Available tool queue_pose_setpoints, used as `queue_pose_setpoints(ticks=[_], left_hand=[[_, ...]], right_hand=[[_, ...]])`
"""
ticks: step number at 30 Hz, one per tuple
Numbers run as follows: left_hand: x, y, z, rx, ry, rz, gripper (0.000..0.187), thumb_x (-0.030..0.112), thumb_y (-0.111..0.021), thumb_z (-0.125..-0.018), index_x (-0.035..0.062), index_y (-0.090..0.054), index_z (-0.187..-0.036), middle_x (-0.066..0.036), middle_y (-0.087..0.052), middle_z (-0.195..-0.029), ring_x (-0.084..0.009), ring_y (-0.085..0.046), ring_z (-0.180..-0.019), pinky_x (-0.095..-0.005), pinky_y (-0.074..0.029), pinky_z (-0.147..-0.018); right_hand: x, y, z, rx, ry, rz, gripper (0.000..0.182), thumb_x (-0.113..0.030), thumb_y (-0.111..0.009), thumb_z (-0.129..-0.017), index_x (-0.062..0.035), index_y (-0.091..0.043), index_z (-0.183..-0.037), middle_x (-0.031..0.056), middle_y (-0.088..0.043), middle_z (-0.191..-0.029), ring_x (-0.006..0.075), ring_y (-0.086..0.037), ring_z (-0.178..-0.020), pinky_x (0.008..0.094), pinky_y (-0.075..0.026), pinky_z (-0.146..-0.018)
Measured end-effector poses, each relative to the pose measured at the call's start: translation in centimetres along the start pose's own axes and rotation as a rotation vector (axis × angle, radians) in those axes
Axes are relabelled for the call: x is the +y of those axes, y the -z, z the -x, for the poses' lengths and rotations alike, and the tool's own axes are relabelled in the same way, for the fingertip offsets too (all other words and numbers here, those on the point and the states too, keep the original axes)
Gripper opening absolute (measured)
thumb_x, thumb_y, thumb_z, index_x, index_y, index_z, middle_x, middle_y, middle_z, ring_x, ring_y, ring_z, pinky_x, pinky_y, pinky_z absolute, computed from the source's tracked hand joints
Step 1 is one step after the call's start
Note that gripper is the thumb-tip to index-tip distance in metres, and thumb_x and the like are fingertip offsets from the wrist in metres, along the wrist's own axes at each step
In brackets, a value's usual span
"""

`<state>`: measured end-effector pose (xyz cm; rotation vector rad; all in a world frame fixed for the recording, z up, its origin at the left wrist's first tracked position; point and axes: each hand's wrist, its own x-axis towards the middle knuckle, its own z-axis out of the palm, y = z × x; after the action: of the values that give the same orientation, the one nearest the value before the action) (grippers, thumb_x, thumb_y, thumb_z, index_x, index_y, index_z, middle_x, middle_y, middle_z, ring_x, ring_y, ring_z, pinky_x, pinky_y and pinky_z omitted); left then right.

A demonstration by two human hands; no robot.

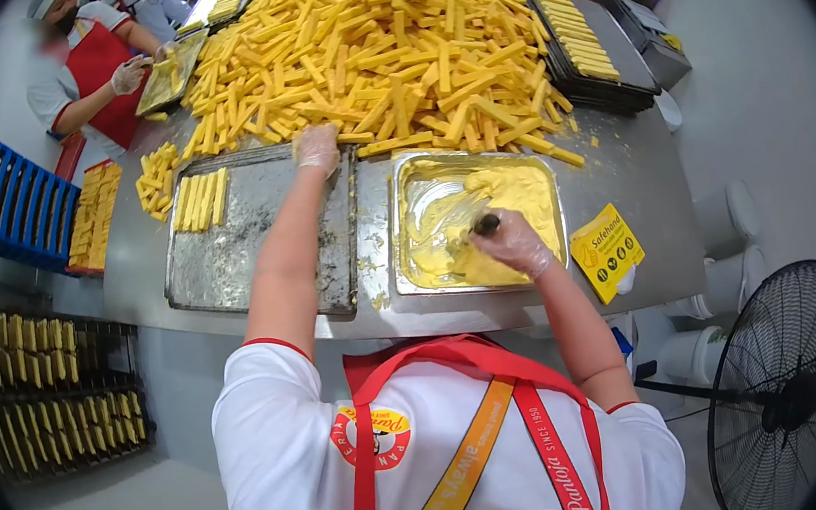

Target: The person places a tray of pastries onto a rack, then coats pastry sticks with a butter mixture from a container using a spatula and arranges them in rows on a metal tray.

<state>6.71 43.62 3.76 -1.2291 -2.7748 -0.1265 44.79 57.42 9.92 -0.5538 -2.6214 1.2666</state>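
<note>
My left hand (318, 149), in a clear plastic glove, reaches over the far edge of a dark metal baking tray (270, 235). Its curled fingers are against the front of a big pile of yellow cake-like sticks (374, 47); what they hold is hidden. A short row of yellow sticks (201, 200) lies at the tray's upper left. My gloved right hand (518, 244) is closed around a black-handled tool (487, 225) over a steel pan (558, 208). The tool's working end is hard to make out against the pale yellow spread (516, 190) smeared inside the pan.
A yellow glove packet (608, 251) lies right of the pan. Filled trays (576, 29) are stacked far right. Two co-workers in red aprons stand at the back, one holding a tray (172, 75). A blue crate (15, 204) and tray rack (46, 387) stand left, a black fan (786, 393) right.
</note>
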Motion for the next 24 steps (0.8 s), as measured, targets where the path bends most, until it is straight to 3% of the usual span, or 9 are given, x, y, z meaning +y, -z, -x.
queue_pose_setpoints(ticks=[3, 4, 7, 8, 11, 13, 17, 20, 24], left_hand=[[-1.7, -1.7, -0.2, 0.037, 0.063, 0.091, 0.022, 0.012, -0.055, -0.082, 0.0119, -0.064, -0.102, -0.016, -0.068, -0.1, -0.037, -0.062, -0.098, -0.0463, -0.049, -0.085], [-2.5, -2.5, -0.2, 0.121, 0.067, 0.18, 0.022, 0.014, -0.055, -0.082, 0.0112, -0.065, -0.102, -0.017, -0.068, -0.1, -0.0378, -0.063, -0.098, -0.0471, -0.049, -0.085], [-2.7, -2.5, -0.3, 0.31, 0.089, 0.535, 0.021, 0.006, -0.06, -0.082, 0.0067, -0.067, -0.102, -0.014, -0.07, -0.098, -0.028, -0.066, -0.093, -0.0397, -0.053, -0.08], [-2.9, -2.5, -0.2, 0.343, 0.066, 0.776, 0.022, 0.002, -0.061, -0.082, 0.0056, -0.067, -0.102, -0.012, -0.07, -0.098, -0.0242, -0.067, -0.092, -0.0368, -0.053, -0.078], [-0.7, 0.0, 2.3, 0.406, 0.018, 1.152, 0.029, -0.01, -0.064, -0.079, 0.0024, -0.068, -0.105, -0.006, -0.07, -0.098, -0.0147, -0.065, -0.086, -0.0261, -0.054, -0.074], [0.8, 0.2, 3.5, 0.445, 0.046, 1.517, 0.028, -0.008, -0.066, -0.08, 0.002, -0.068, -0.105, -0.007, -0.069, -0.1, -0.0164, -0.065, -0.084, -0.0256, -0.055, -0.075], [8.7, 7.3, 10.9, 0.099, 0.118, 1.374, 0.025, -0.001, -0.068, -0.084, -0.0005, -0.067, -0.109, -0.013, -0.067, -0.108, -0.0183, -0.065, -0.092, -0.0243, -0.056, -0.076], [12.7, 2.7, 14.2, -0.088, 0.024, 1.635, 0.03, 0.0, -0.068, -0.084, -0.0003, -0.066, -0.113, -0.011, -0.067, -0.111, -0.0182, -0.063, -0.099, -0.0263, -0.055, -0.079], [17.0, 1.2, 16.6, -0.038, -0.095, 1.135, 0.039, -0.002, -0.065, -0.086, 0.0018, -0.061, -0.125, -0.011, -0.068, -0.11, -0.0173, -0.065, -0.091, -0.0278, -0.054, -0.075]], right_hand=[[1.7, 3.0, -1.2, 0.221, -0.307, -0.211, 0.024, -0.025, -0.072, -0.082, -0.0019, -0.065, -0.083, 0.0103, -0.067, -0.075, 0.017, -0.06, -0.066, 0.0356, -0.049, -0.062], [3.5, 3.5, -2.2, 0.343, -0.358, -0.144, 0.02, -0.022, -0.071, -0.082, -0.0025, -0.065, -0.085, 0.0134, -0.067, -0.075, 0.0228, -0.063, -0.066, 0.0372, -0.05, -0.063], [3.4, 3.3, -1.4, 0.453, 0.046, 0.331, 0.016, -0.017, -0.07, -0.081, -0.0029, -0.065, -0.087, 0.0166, -0.066, -0.077, 0.0305, -0.064, -0.069, 0.039, -0.051, -0.065], [1.9, 3.5, -0.6, 0.244, 0.088, 0.282, 0.016, -0.015, -0.069, -0.079, -0.0035, -0.065, -0.088, 0.0197, -0.065, -0.079, 0.0379, -0.062, -0.074, 0.0407, -0.051, -0.067], [0.6, 4.1, 0.7, -0.188, -0.004, 0.012, 0.02, -0.021, -0.071, -0.079, -0.003, -0.065, -0.085, 0.0138, -0.065, -0.072, 0.0208, -0.064, -0.069, 0.0361, -0.05, -0.064], [2.8, 5.0, -0.5, -0.018, -0.153, -0.066, 0.023, -0.023, -0.072, -0.08, -0.0023, -0.065, -0.084, 0.0105, -0.064, -0.068, 0.0138, -0.061, -0.066, 0.0355, -0.049, -0.061], [5.6, 4.8, -1.8, 0.513, 0.194, 0.382, 0.014, -0.017, -0.068, -0.08, -0.004, -0.063, -0.083, 0.0167, -0.06, -0.065, 0.0374, -0.056, -0.06, 0.0411, -0.049, -0.06], [2.6, 5.7, 0.8, -0.08, 0.244, 0.084, 0.02, -0.02, -0.071, -0.079, -0.0027, -0.063, -0.085, 0.017, -0.061, -0.067, 0.0362, -0.058, -0.061, 0.0402, -0.049, -0.059], [4.3, 7.2, -0.2, 0.04, -0.137, -0.015, 0.027, -0.024, -0.073, -0.078, -0.0004, -0.062, -0.085, 0.0182, -0.063, -0.07, 0.0337, -0.061, -0.061, 0.0387, -0.049, -0.059]])
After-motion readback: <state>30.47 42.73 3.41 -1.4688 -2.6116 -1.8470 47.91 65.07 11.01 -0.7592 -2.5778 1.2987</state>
